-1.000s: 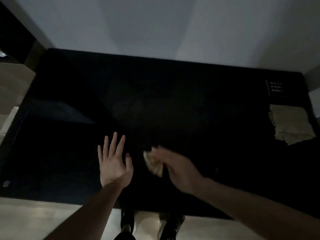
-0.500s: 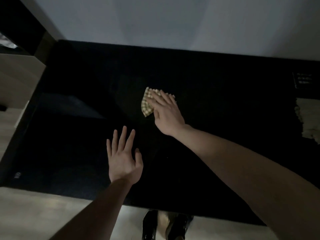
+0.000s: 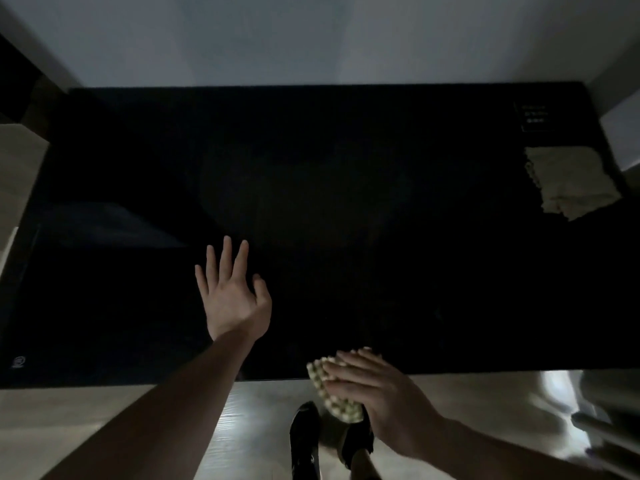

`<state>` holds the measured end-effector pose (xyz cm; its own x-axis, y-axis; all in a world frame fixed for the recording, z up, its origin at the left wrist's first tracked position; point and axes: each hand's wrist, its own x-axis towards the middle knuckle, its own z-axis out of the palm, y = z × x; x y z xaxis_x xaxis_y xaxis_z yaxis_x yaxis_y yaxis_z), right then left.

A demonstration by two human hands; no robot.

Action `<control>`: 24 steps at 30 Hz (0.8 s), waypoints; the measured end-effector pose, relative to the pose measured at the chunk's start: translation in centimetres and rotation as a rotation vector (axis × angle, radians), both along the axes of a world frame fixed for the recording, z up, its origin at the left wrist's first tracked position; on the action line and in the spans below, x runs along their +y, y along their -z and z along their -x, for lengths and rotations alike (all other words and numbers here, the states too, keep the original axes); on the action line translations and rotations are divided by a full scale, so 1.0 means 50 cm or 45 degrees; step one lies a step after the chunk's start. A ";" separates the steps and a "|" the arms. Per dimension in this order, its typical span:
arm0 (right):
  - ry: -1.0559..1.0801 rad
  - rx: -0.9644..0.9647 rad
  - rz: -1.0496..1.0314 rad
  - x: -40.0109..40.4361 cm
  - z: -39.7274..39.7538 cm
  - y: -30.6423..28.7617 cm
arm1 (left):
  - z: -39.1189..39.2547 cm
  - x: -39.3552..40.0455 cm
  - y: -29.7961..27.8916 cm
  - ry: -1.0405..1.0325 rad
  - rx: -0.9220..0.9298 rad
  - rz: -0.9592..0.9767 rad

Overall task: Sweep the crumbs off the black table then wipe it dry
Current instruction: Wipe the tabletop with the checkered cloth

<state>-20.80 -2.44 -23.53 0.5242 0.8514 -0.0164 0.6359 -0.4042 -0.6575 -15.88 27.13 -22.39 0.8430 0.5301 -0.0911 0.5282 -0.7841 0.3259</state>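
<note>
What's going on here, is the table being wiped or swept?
A person stands at a black table. The right hand has straight fingers laid over a bumpy sponge at the table's near edge, with part of the sponge past the edge over the floor. The left hand is open with spread fingers over the tabletop. A folded cloth lies unused at the far right. It is too dark to see crumbs.

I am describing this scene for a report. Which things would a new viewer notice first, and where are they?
The big black table fills most of the view, set against a pale wall. At its near edge the right hand presses a checked cloth half over the rim, while the left hand lies flat with fingers spread. A second pale cloth sits at the far right.
</note>
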 end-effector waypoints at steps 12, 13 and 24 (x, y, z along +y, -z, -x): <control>0.883 -0.184 0.156 0.041 -0.596 -0.061 | -0.002 -0.006 0.004 -0.018 -0.024 -0.015; 0.921 -0.150 0.255 0.048 -0.617 -0.046 | -0.003 -0.007 0.005 -0.022 -0.026 -0.020; 0.432 -0.265 0.318 0.029 -0.269 -0.009 | -0.003 -0.007 0.007 -0.021 -0.022 -0.024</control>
<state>-7.36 -0.97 -23.10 0.7864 0.6145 -0.0637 0.5484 -0.7418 -0.3860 -15.71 26.76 -22.74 0.8355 0.5455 -0.0667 0.5357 -0.7814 0.3201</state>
